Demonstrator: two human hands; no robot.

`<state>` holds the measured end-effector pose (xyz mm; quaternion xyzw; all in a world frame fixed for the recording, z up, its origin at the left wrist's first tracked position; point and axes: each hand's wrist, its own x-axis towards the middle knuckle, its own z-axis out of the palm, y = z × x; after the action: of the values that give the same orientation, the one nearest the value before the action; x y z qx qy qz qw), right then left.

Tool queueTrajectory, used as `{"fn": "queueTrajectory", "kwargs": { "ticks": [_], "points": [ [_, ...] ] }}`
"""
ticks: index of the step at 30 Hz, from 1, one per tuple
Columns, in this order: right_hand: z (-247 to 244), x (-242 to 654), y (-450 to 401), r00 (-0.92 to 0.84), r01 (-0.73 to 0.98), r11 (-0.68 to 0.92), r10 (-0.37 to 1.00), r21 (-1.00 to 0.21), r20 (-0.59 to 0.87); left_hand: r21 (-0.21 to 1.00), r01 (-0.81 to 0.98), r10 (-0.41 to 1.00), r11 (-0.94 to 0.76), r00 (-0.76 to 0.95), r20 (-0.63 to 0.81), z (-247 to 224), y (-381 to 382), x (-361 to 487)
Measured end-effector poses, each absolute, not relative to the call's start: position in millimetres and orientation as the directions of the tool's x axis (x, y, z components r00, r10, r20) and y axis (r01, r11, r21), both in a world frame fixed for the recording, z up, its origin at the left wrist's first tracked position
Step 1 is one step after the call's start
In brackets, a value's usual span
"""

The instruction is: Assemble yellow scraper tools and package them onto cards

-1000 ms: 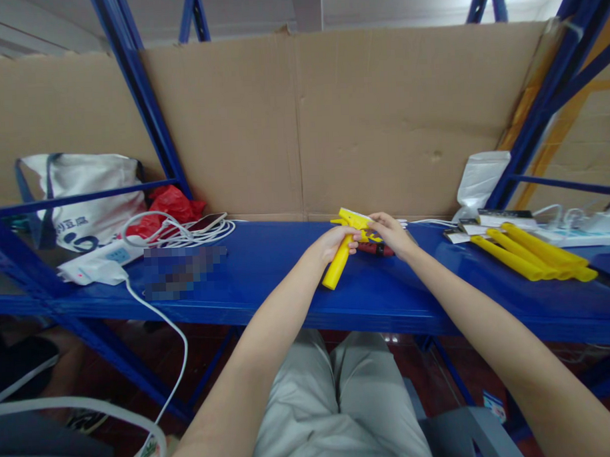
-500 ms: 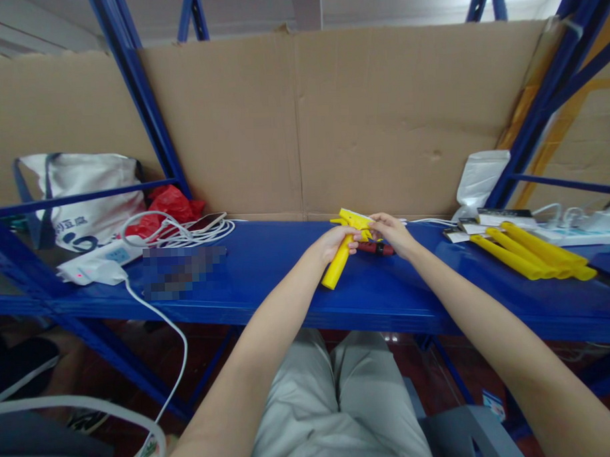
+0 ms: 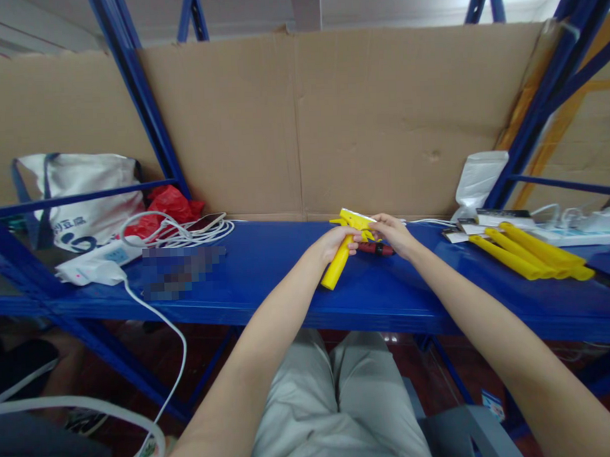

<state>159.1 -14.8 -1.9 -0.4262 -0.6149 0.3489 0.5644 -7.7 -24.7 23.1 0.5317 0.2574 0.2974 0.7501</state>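
Note:
A yellow tool (image 3: 338, 262) with a round handle and a wide head with a pale strip is held over the blue shelf top. My left hand (image 3: 337, 243) is closed around it where the handle meets the head. The fingers of my right hand (image 3: 391, 231) pinch the right end of its head; the fingertips partly hide what they touch there. Beneath and behind the hands, a dark red tool (image 3: 377, 248) lies on the shelf top, partly covered.
Several yellow handles (image 3: 536, 250) lie at the right beside dark and white packets (image 3: 505, 217) and a power strip (image 3: 575, 234). On the left are a white bag (image 3: 91, 189), a red plastic bag (image 3: 171, 205), white cables and another power strip (image 3: 103, 259). Cardboard (image 3: 231, 124) stands behind.

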Motion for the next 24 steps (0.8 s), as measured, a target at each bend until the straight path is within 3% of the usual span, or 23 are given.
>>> {"fn": "queueTrajectory", "kwargs": {
  "ticks": [3, 6, 10, 14, 18, 21, 24],
  "points": [
    [-3, 161, -13, -0.022, 0.175, 0.391, 0.919, -0.904, 0.393, 0.953, -0.164, 0.731, 0.253, 0.678, -0.078, 24, -26, -7],
    [-4, 165, -10, -0.025, 0.346, 0.39, 0.913, -0.853, 0.407, 0.956, -0.142, 0.756, 0.256, 0.646, -0.106, 23, -25, -6],
    [1, 178, -11, -0.043, 0.712, 0.362, 0.878, -0.601, 0.477, 0.952, -0.148, 0.815, 0.266, 0.563, -0.14, 19, -19, -6],
    [13, 194, -24, -0.207, 0.883, 0.293, 0.944, -0.366, 0.256, 0.945, -0.166, 0.871, 0.28, 0.459, -0.177, 15, -13, -7],
    [19, 201, -32, -0.227, 0.953, 0.215, 0.973, -0.215, -0.03, 0.939, -0.175, 0.887, 0.297, 0.414, -0.203, 13, -11, -8],
    [18, 202, -30, -0.251, 0.955, 0.241, 0.967, -0.176, -0.041, 0.938, -0.169, 0.896, 0.302, 0.387, -0.219, 14, -11, -8],
    [15, 204, -27, -0.28, 0.939, 0.271, 0.96, -0.213, -0.011, 0.936, -0.168, 0.9, 0.309, 0.369, -0.231, 14, -12, -8]
  ]
}}
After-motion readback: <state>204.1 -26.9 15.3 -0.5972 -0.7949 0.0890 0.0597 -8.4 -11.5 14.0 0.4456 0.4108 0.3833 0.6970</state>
